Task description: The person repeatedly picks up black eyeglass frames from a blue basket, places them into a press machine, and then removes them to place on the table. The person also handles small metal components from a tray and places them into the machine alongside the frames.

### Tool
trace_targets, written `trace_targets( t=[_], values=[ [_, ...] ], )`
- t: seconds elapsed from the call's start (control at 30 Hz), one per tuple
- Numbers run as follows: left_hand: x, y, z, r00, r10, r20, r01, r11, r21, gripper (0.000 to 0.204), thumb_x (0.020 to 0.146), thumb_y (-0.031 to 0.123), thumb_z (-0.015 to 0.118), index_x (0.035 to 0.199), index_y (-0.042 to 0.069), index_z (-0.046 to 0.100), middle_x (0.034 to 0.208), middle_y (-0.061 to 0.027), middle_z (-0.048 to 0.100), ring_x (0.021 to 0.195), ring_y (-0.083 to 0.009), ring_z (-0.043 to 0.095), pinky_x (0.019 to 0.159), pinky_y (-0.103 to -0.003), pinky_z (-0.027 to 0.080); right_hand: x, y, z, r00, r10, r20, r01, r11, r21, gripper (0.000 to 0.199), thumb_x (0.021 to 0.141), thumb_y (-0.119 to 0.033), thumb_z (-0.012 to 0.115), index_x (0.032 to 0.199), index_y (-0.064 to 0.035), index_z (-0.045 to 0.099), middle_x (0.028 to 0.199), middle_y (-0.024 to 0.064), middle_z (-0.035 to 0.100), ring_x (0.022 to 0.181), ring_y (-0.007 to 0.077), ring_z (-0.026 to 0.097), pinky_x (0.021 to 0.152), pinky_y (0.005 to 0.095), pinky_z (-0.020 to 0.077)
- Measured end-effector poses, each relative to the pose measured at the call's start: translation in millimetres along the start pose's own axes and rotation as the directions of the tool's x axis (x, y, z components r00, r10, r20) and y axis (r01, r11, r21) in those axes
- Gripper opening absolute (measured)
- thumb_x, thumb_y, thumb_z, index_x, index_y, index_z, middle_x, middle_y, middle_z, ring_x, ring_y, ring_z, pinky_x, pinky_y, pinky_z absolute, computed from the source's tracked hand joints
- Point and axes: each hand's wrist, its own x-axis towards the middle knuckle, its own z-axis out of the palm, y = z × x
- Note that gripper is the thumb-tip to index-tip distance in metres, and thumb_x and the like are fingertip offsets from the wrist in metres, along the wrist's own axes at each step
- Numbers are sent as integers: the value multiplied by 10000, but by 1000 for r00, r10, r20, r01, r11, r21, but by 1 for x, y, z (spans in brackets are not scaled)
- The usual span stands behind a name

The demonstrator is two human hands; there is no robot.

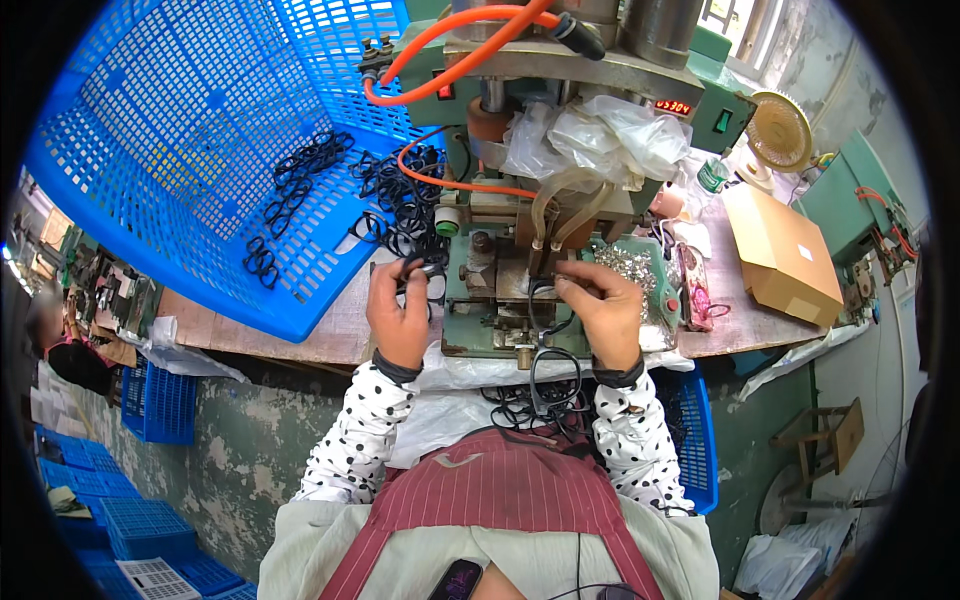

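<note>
Green press machine (520,270) w/ blue crate (200,170) to its left. Left hand (400,310) pinches black frame (420,268) beside it; right hand (605,310) grips another frame (545,300) at its front.

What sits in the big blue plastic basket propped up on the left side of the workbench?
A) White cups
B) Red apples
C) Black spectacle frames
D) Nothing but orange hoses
C: black spectacle frames lie scattered across the slotted floor of the blue basket, with a thicker heap near the green machine.
</note>
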Motion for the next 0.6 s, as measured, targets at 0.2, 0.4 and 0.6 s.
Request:
trace_targets(
  t=[0.2, 0.4, 0.6],
  values=[
    [-1, 34, 4, 904, 416, 97, -419, 908, 11, 230, 830, 26, 633, 1059, 37, 646, 979, -112, 613, 896, -293, 584, 825, -402, 465, 10, -6, 17, 997, -12, -82, 24, 989, 146, 457, 724, -7, 729, 1118, 30, 500, 838, 101, 670, 746, 108, 634, 640, 238, 483],
    [-9, 46, 13, 701, 672, 239, -639, 741, -208, 379, 740, 9, 702, 1111, 73, 662, 1078, -106, 624, 964, -276, 621, 903, -466, 477, 13, -9, 29, 993, 22, -113, 4, 973, 229, 544, 716, -1, 738, 1178, 25, 451, 839, 99, 677, 752, 119, 634, 661, 255, 493],
    [-19, 46, 40, 490, 769, 411, -634, 638, -437, 422, 746, -22, 650, 1161, 53, 647, 1178, -139, 611, 1051, -297, 616, 964, -481, 485, 29, 32, -15, 944, -106, -313, 63, 987, -145, 419, 746, -19, 707, 1134, -62, 555, 818, 82, 684, 720, 179, 637, 660, 304, 491]
  ],
)
